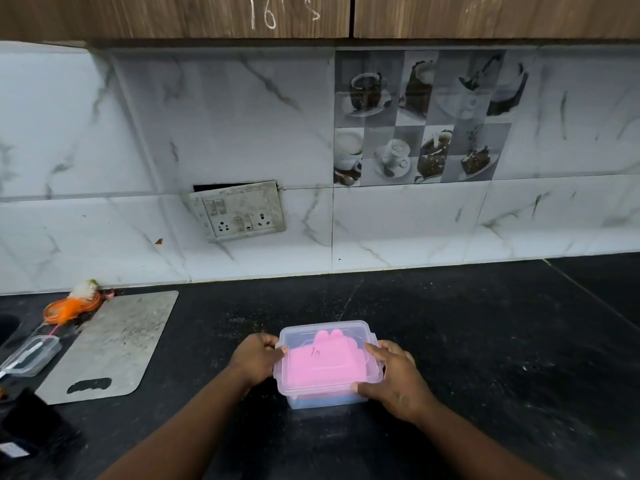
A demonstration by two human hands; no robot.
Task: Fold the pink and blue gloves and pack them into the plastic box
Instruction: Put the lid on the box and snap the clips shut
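A clear plastic box (346, 393) stands on the black counter, with its clear lid (304, 336) on top. Through the lid I see the folded pink glove (325, 365). Beneath it the blue glove (322, 400) shows through the front wall. My left hand (258, 358) grips the left edge of the lid, fingers curled at its rim. At the box's right side my right hand (391, 375) holds the lid, with the thumb along the front right corner and fingers on top.
A grey cutting board (110, 344) lies to the left on the counter (485, 341). Further left are a small clear container (31, 355), an orange scrubber (71, 306) and a dark object (31, 424). A tiled wall with a socket plate (239, 211) rises behind.
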